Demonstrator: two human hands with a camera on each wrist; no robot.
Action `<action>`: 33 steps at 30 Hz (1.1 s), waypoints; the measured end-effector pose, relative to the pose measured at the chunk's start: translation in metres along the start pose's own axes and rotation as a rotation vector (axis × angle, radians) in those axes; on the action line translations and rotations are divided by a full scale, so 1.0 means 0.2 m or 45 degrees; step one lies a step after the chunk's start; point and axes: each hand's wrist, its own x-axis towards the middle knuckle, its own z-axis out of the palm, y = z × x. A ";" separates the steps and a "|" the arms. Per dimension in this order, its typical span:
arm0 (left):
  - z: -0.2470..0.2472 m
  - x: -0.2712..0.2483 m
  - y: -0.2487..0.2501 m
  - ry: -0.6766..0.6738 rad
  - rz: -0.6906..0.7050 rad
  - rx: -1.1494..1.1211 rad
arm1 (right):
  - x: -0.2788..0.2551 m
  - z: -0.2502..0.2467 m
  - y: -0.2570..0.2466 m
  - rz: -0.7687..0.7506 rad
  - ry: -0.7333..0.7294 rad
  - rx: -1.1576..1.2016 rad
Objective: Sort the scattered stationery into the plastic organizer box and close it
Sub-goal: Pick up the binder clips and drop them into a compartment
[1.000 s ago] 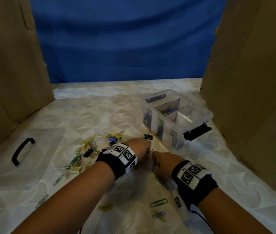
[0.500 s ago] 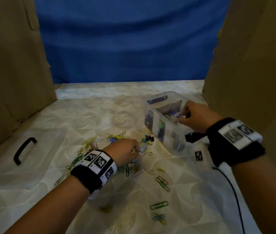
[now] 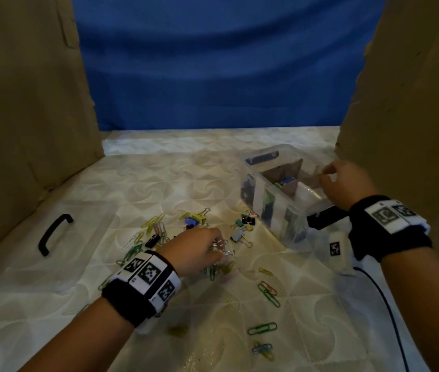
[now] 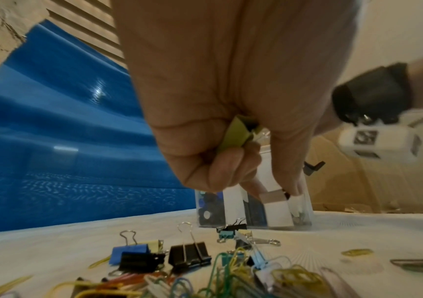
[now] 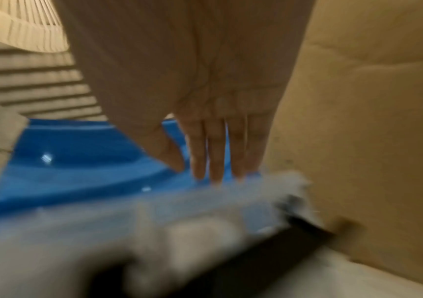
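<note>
The clear plastic organizer box [image 3: 280, 210] stands open at centre right, with cardboard dividers and stationery inside. My right hand [image 3: 331, 175] hovers over its far right compartment. In the blurred right wrist view the fingers [image 5: 215, 157] are straight above the box rim [image 5: 205, 201] and hold nothing. My left hand [image 3: 199, 248] is low over the scattered pile. It holds a yellow-green binder clip [image 4: 233, 137] curled in the palm and pinches a pale binder clip [image 4: 272, 196] at the fingertips. Loose binder clips [image 3: 194, 220] and coloured paper clips [image 3: 268, 291] lie around it.
The clear lid [image 3: 84, 226] with its black handle [image 3: 52, 233] lies flat at the left. A black latch [image 3: 323, 217] sticks out of the box's near end. Cardboard walls [image 3: 25, 103] [image 3: 414, 103] close both sides, with a blue backdrop behind. More paper clips [image 3: 262, 328] lie near me.
My right hand has gone from beside the left hand on the table up to the box and now has its fingers straight over it. My left hand stays at the pile holding clips.
</note>
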 end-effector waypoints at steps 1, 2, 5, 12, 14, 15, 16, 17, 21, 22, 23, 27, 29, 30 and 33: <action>0.00 0.01 0.01 0.021 0.007 -0.024 | 0.00 0.04 0.06 0.056 0.017 -0.029; -0.01 0.02 0.04 0.042 0.017 -0.056 | -0.01 0.08 0.10 0.099 0.006 -0.052; -0.07 0.10 0.16 0.149 0.075 -0.128 | -0.03 0.21 0.16 0.127 0.015 -0.003; -0.29 0.49 0.54 0.280 0.231 -0.045 | -0.04 0.30 0.19 0.041 0.194 0.036; -0.27 0.63 0.58 0.189 0.219 0.098 | -0.04 0.30 0.20 0.036 0.181 0.048; -0.25 0.71 0.58 0.133 0.182 0.189 | -0.04 0.31 0.19 0.044 0.169 0.065; -0.21 0.83 0.53 0.081 0.134 0.273 | -0.03 0.31 0.19 0.057 0.151 0.089; -0.15 0.96 0.47 0.014 0.100 0.338 | -0.03 0.31 0.19 0.088 0.123 0.124; -0.26 0.77 0.57 0.039 0.175 0.180 | -0.05 0.29 0.18 0.112 0.103 0.179; -0.30 0.71 0.58 0.059 0.204 0.133 | -0.05 0.29 0.17 0.105 0.104 0.191; -0.34 0.65 0.57 0.108 0.235 0.089 | -0.05 0.29 0.18 0.100 0.096 0.199; -0.40 0.41 0.34 0.209 0.217 -0.045 | -0.07 0.24 0.17 0.102 0.070 0.232; -0.37 0.32 0.17 0.199 0.137 -0.022 | -0.13 0.19 0.10 0.057 0.129 0.218; -0.36 0.28 0.10 0.188 0.090 0.000 | -0.18 0.17 0.05 -0.029 0.207 0.184; -0.27 0.22 -0.08 0.068 -0.100 0.071 | -0.36 0.13 -0.16 -0.501 0.408 0.166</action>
